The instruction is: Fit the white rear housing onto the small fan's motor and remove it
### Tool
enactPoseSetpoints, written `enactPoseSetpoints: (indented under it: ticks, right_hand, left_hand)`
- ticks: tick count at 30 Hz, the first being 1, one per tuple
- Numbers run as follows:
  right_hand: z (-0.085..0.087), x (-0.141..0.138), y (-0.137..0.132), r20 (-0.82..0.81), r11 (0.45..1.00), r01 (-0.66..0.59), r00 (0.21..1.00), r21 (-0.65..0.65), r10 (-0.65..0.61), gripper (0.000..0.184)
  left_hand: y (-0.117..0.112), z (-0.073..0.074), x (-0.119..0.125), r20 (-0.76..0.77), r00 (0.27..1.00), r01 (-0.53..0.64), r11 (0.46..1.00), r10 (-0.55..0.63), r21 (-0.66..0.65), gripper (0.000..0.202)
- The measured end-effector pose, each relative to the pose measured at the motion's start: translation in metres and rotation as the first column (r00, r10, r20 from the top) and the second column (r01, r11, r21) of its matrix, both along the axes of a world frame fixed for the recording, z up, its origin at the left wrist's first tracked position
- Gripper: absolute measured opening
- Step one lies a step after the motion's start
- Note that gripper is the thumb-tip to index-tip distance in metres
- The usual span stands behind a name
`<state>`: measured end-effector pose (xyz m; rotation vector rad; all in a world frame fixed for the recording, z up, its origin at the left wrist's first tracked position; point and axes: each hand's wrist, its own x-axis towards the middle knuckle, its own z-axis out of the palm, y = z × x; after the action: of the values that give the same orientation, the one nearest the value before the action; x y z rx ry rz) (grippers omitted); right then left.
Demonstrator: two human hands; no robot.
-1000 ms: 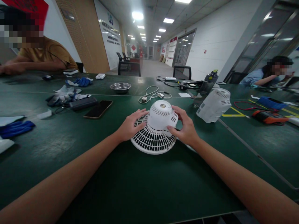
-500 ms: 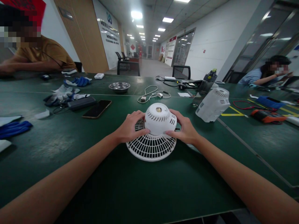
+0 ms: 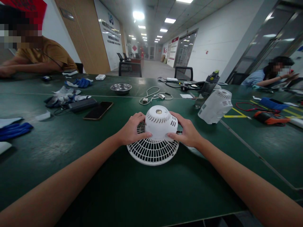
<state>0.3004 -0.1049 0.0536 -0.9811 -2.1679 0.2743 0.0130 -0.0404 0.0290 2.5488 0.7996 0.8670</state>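
Observation:
A white fan motor housing [image 3: 161, 124], slotted round its top and side, sits over a round white fan grille [image 3: 152, 154] on the green table. My left hand [image 3: 133, 129] grips the housing's left side, thumb at the front and fingers behind. On the other side my right hand [image 3: 186, 130] holds it the same way, thumb pressed low on the front. A small dark piece sticks out beside my right hand. The underside of the housing and the back of the grille are hidden.
A white slotted casing [image 3: 215, 106] and a bottle [image 3: 209, 85] stand to the right, near an orange meter [image 3: 271, 117]. Ahead lie a white cable [image 3: 153, 96] and a metal bowl [image 3: 121, 88]. A phone [image 3: 98, 110] and gloves [image 3: 62, 96] are leftward; two people sit farther off.
The housing and grille have shifted slightly left and toward me, the housing's top tilting a little my way. Both hands keep hold of the housing.

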Motion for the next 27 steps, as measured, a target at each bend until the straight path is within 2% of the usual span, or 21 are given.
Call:
enactPoseSetpoints:
  ticks: [9, 15, 19, 23, 25, 27]
  right_hand:
    - [-0.0012, 0.0007, -0.0007, -0.01, 0.998, 0.014, 1.0, -0.064, -0.015, 0.085]
    - [-0.0003, 0.0028, -0.0006, 0.003, 0.998, 0.011, 1.0, -0.068, -0.011, 0.084]
    - [-0.0012, 0.0028, -0.0005, 0.01, 0.999, 0.015, 1.0, -0.044, -0.015, 0.084]
    - [-0.0033, 0.0014, -0.0008, 0.051, 0.999, 0.037, 0.998, 0.034, -0.039, 0.083]
    - [-0.0049, 0.0008, -0.0012, 0.068, 0.996, 0.045, 0.996, 0.076, -0.051, 0.092]
    - [-0.0066, 0.0005, -0.0022, 0.063, 0.997, 0.033, 0.997, 0.07, -0.037, 0.109]
  left_hand:
    - [-0.0009, 0.0062, 0.0024, -0.047, 0.999, 0.019, 1.0, -0.018, 0.01, 0.054]
    - [-0.0018, 0.0097, 0.0032, -0.07, 0.997, 0.016, 0.999, -0.013, 0.036, 0.06]
    - [-0.0006, 0.0075, 0.0036, -0.085, 0.996, -0.016, 0.999, 0.019, 0.028, 0.064]
    - [0.0, 0.006, 0.0023, -0.104, 0.993, -0.041, 0.997, 0.048, 0.07, 0.071]
    - [-0.0003, 0.0066, 0.0006, -0.092, 0.995, -0.034, 0.995, 0.043, 0.093, 0.066]
    - [-0.0008, 0.0076, -0.0012, -0.037, 0.999, -0.024, 0.996, 0.028, 0.091, 0.059]
